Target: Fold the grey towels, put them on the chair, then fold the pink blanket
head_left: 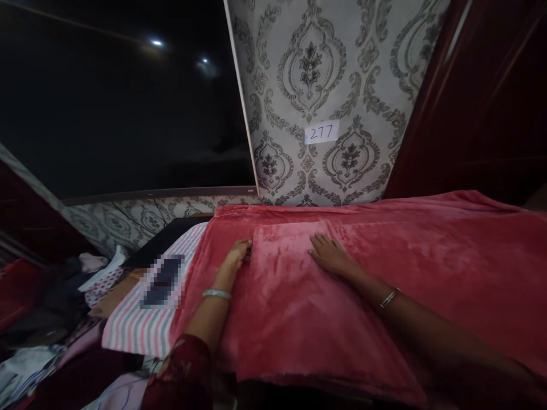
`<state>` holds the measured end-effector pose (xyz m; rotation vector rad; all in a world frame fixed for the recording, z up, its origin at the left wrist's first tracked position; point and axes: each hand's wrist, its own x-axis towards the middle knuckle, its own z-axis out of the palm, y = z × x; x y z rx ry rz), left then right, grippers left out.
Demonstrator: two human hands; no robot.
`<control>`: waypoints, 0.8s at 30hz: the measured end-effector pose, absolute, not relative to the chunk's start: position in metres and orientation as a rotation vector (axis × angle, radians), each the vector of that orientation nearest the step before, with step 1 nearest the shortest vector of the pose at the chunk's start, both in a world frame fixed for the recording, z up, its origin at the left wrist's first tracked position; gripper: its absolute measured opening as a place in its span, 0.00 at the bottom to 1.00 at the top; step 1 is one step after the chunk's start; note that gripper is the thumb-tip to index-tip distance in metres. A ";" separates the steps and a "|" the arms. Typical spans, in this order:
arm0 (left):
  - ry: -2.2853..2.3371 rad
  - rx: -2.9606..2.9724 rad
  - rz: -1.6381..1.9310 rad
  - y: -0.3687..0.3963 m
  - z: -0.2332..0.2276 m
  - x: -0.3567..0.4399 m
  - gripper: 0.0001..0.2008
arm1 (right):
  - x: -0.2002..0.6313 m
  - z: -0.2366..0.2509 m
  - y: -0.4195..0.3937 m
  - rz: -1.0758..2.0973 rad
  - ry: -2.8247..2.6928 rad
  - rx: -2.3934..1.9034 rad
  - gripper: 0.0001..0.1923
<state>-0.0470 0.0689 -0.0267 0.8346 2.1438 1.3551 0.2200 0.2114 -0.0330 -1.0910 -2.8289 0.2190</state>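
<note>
A red plush cloth (294, 296) lies in front of me, folded into a long panel that narrows to a straight far edge. It rests on a wider spread of red plush fabric (461, 273) of the same kind. At the panel's left edge, near its far corner, my left hand (239, 253) has its fingers curled in on the cloth; the fingertips are partly hidden. My right hand (330, 254) lies flat on the panel's right far part, palm down with fingers stretched out. Both wrists wear bangles.
Left of the red fabric is a striped cloth (132, 327) with a blurred-out dark object (162, 282) on it. Clothes (38, 364) are heaped at the lower left. A large dark screen (128, 114) and patterned wall (265, 102) with a "277" paper (322, 132) stand behind.
</note>
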 end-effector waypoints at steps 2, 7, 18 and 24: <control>2.102 0.799 1.381 0.078 -0.029 -0.053 0.12 | 0.200 -0.018 0.206 0.243 -2.842 -1.062 0.33; 2.142 0.786 1.476 0.112 -0.034 -0.055 0.21 | 0.125 0.001 0.173 0.390 -2.880 -0.780 0.32; 2.274 0.965 1.432 0.125 -0.055 -0.054 0.35 | 0.132 -0.030 0.214 0.168 -2.825 -1.003 0.32; 2.267 0.946 1.427 0.126 -0.052 -0.052 0.36 | 0.207 -0.032 0.254 0.150 -2.684 -1.457 0.33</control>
